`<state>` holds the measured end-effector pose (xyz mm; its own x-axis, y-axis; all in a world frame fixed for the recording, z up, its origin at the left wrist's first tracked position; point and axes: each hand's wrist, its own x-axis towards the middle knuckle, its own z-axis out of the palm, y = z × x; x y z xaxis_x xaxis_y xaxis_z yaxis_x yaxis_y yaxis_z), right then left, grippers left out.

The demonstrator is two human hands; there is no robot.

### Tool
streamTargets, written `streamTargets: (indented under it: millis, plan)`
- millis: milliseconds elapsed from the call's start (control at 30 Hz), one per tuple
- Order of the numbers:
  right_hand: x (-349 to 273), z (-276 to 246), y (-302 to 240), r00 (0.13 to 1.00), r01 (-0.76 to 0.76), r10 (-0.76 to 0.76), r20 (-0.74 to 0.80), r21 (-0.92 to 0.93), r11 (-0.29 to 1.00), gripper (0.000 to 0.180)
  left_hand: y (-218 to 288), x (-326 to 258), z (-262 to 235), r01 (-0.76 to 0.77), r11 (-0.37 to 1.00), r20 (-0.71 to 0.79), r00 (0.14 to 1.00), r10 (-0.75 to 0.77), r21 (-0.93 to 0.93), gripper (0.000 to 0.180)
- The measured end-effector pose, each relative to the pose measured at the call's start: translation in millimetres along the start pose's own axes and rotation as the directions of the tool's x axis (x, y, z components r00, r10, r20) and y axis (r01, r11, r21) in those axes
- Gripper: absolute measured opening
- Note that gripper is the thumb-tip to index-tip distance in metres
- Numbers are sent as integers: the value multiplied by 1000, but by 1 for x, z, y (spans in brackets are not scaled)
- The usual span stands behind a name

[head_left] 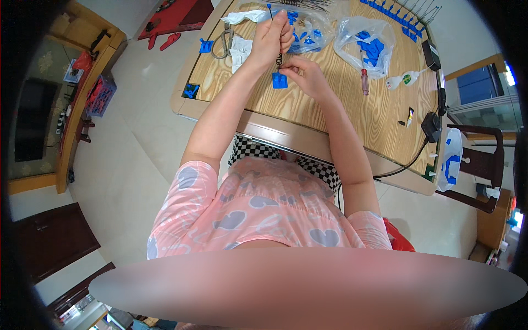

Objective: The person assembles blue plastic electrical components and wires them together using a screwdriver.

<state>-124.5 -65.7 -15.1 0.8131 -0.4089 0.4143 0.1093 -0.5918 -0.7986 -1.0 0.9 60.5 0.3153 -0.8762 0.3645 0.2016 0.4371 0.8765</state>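
home living room | wooden table [352, 104], TV cabinet [82, 82] (tiled floor)

From my remote seat I see an evenly bright, daylit room. Cool light enters from the blue-tinted window [484, 88] at the right. The pale wooden table [379, 115] shows soft glare and faint shadows. Fisheye distortion bends its edges, and black vignetting rings the frame. A smooth blurred oval [308, 289] covers the lower middle.

Wooden table [352, 110]: bags [366, 38], screwdriver [364, 81]
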Motion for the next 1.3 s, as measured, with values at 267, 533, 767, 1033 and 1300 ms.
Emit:
streamTargets:
  millis: [267, 533, 767, 1033, 1300]
  plan:
    - [0, 0, 3, 1000, -19, 19, 3, 14, 1000, 19, 0, -2, 0, 8, 1000, -7, 1000, -8, -2, 42]
    - [0, -1, -1, 1000, -18, 18, 16, 15, 1000, 19, 0, -2, 1, 6, 1000, -11, 1000, -6, 24, 43]
    - [1, 0, 6, 999, -27, 27, 18, 2, 1000, 19, 0, -3, 4, 22, 1000, -8, 1000, -22, 21, 43]
    - [0, 0, 6, 1000, -26, 27, 15, -22, 999, 18, -8, -6, 4, 40, 996, -60, 998, -36, 76, 44]
    - [0, -4, 2, 993, 118, -117, 10, -50, 992, 20, -25, -16, 0, 82, 996, -24, 996, -81, 30, 41]
